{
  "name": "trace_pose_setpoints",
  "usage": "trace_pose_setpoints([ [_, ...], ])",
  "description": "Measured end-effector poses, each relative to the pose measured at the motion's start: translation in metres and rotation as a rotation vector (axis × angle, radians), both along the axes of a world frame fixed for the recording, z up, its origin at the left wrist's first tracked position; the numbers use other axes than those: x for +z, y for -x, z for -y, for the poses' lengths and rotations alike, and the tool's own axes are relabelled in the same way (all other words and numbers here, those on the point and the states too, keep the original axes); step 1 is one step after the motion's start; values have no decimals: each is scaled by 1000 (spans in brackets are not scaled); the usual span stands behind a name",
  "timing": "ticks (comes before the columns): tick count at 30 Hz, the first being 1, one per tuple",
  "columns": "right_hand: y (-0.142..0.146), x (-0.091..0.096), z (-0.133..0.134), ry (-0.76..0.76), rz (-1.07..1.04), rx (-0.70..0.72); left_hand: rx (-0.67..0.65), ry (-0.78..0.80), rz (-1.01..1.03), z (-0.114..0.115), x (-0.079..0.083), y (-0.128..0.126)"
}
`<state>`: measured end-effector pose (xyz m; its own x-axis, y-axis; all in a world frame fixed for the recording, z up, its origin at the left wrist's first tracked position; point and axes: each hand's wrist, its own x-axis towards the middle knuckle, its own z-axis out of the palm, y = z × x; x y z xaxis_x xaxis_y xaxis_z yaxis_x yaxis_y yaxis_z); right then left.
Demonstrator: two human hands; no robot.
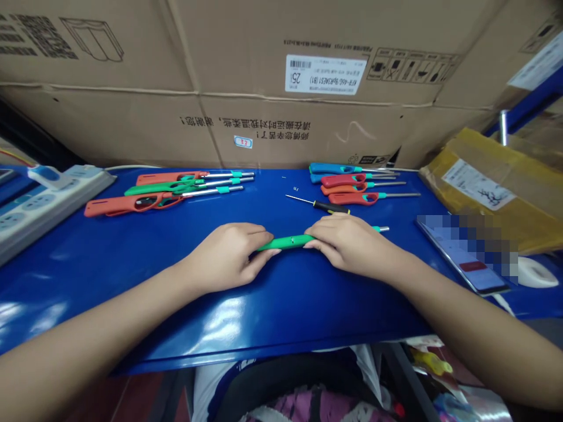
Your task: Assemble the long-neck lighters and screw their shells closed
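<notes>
A green stick lighter (288, 241) lies flat on the blue table (132, 264), its metal tip pointing right. My left hand (229, 253) is closed around the handle end. My right hand (347, 239) presses down with curled fingers over the nozzle half, and the metal tip pokes out beyond it. Just behind my right hand lies a small screwdriver (319, 204) with a black and yellow handle.
A pile of red and green lighters (167, 190) lies at the back left, a pile of blue, red and orange ones (352, 183) at the back right. Large cardboard boxes (281, 82) wall the back. Power strip (39, 202) left, phone (466, 252) and yellow parcel (497, 181) right.
</notes>
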<state>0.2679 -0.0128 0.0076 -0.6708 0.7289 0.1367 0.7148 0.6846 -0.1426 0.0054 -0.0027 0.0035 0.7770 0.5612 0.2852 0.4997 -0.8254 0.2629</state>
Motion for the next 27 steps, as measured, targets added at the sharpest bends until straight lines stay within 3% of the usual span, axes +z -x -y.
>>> trace_pose_setpoints([
  [3, -4, -8, -2, 12, -71, -34, 113, 367, 229, -2, -1, -5],
  [7, -2, -13, 1, -71, -122, 41, 249, 934, 500, -3, -2, -12],
  [10, 0, -14, 4, -94, -117, 62, 254, 1061, 580, -3, -3, -15],
  [12, 0, -15, 4, -88, -140, 44, 249, 971, 592, -3, -5, -14],
  [18, -3, -18, 1, -9, -214, 40, 76, 273, 453, -5, -14, -6],
  [22, -3, -18, 1, -7, -166, 68, -4, 167, 375, -4, -17, -2],
  [27, -3, -15, 3, -44, -149, 59, 3, 110, 293, -1, -15, -1],
])
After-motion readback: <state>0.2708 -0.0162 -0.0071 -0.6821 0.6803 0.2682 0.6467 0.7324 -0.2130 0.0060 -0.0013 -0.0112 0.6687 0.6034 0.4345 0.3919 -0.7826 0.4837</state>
